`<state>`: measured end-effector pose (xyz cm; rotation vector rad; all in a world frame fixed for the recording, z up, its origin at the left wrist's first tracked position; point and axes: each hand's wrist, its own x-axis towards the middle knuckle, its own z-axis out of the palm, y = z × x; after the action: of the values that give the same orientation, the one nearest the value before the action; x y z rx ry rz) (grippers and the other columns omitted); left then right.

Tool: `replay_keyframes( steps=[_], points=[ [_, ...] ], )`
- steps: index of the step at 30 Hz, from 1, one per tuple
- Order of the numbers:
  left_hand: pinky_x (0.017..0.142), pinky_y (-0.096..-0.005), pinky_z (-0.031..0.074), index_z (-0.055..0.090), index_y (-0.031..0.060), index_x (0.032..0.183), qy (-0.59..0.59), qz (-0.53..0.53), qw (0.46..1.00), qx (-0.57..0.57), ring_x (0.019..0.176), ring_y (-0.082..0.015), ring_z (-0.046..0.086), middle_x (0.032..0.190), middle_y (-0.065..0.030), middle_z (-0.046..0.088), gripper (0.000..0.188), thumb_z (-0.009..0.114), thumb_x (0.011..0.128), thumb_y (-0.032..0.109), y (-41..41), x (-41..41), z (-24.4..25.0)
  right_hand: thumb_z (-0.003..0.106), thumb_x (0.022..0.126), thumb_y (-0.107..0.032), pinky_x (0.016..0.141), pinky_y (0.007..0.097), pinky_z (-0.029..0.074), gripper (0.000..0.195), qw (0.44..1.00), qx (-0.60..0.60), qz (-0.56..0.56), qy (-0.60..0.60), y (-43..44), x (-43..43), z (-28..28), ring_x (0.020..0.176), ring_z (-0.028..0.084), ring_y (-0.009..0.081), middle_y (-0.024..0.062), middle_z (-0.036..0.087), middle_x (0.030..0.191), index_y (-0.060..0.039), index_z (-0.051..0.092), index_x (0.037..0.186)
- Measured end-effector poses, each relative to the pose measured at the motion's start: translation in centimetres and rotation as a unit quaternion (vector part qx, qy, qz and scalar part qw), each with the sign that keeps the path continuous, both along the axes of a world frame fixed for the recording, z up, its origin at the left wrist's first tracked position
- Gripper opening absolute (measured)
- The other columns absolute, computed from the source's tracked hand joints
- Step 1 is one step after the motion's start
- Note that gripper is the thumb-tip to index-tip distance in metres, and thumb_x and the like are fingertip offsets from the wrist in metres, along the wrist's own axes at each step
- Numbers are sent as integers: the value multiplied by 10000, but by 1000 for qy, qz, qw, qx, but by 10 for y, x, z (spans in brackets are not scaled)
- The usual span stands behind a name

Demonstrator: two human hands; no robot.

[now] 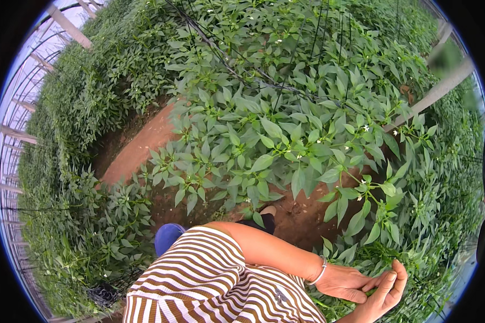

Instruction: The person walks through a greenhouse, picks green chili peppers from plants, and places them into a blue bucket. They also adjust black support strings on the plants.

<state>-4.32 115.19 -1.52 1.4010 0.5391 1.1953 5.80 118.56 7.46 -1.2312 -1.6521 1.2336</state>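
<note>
My left hand (343, 284), with a silver-coloured bangle (320, 271) at its wrist, reaches across to the lower right. Its thumb and fingers pinch a small green plant part (371, 291), mostly hidden and possibly a pepper. My right hand (386, 288) meets it from below, fingers curled up around the same spot. Foliage of pepper plants (382, 252) surrounds both hands. Just above them, a leafy branch (372, 189) with small white flowers leans over the soil.
Dense pepper plants (234, 133) fill the greenhouse. A bare soil path (141, 141) runs between rows. Dark strings and a black line (226, 60) cross above the plants. A pale post (436, 93) slants at right. Behind my shoulder is a blue rounded object (167, 239); black netting or twine (104, 295) lies lower left.
</note>
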Motion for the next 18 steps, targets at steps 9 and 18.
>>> replay_keyframes(
  steps=[9, 18],
  points=[
    [634, -432, 430, 475, -66, 882, 49, 148, 987, -45, 722, -389, 550, 786, -230, 564, 396, 437, 942, 324, -13, -58, -6, 459, 957, -146, 555, 258, 418, 241, 990, 65, 117, -45, 17, -75, -19, 608, 474, 131, 54, 537, 690, 49, 557, 1059],
    [604, -425, 439, 433, -67, 971, 138, 356, 918, -106, 673, -374, 559, 729, -205, 563, 315, 500, 864, 221, -49, -104, 2, 417, 979, -176, 572, 206, 348, 254, 928, 42, 370, -11, 16, -154, -38, 604, 394, 73, -2, 397, 648, 32, 538, 1062]
  ],
)
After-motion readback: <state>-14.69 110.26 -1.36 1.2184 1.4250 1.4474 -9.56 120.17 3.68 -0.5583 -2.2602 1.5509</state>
